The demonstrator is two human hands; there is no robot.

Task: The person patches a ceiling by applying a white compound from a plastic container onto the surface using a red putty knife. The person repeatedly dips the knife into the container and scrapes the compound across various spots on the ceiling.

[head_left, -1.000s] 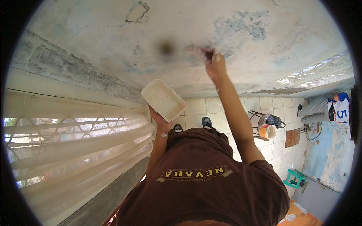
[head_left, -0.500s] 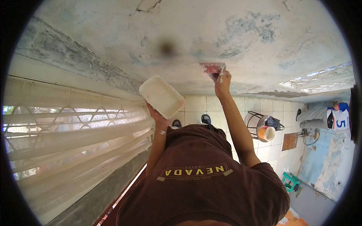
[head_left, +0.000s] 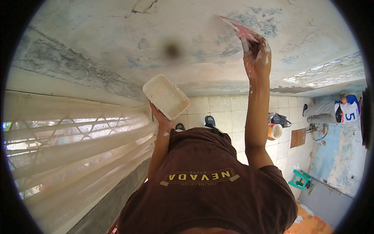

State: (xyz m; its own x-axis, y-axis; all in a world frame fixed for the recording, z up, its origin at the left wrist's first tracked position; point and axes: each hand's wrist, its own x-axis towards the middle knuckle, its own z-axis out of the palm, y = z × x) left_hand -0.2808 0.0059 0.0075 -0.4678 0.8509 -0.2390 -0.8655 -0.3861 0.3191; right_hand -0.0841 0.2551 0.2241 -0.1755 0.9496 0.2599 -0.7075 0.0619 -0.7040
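Observation:
My left hand (head_left: 161, 117) grips the lower edge of a shallow white rectangular tray (head_left: 165, 96), its inside coated with whitish smears. Raised in front, my right hand (head_left: 258, 56) pinches a thin red putty scraper (head_left: 242, 30) smeared with white. White paste spots the right fingers and wrist. The scraper's edge is close to the patchy white wall (head_left: 191, 62); I cannot tell whether it touches. Grey-blue stains and a crack mark that wall.
A sheer curtain (head_left: 78, 146) hangs over a window at left. On the tiled floor (head_left: 218, 105) at right are an orange-and-white bucket (head_left: 275, 132), a black bag (head_left: 278, 119) and a green stool (head_left: 300, 179). Another person (head_left: 346, 111) is at far right.
My right hand has moved up and to the right with the scraper, its arm reaching farther out. The tray in my left hand has barely shifted.

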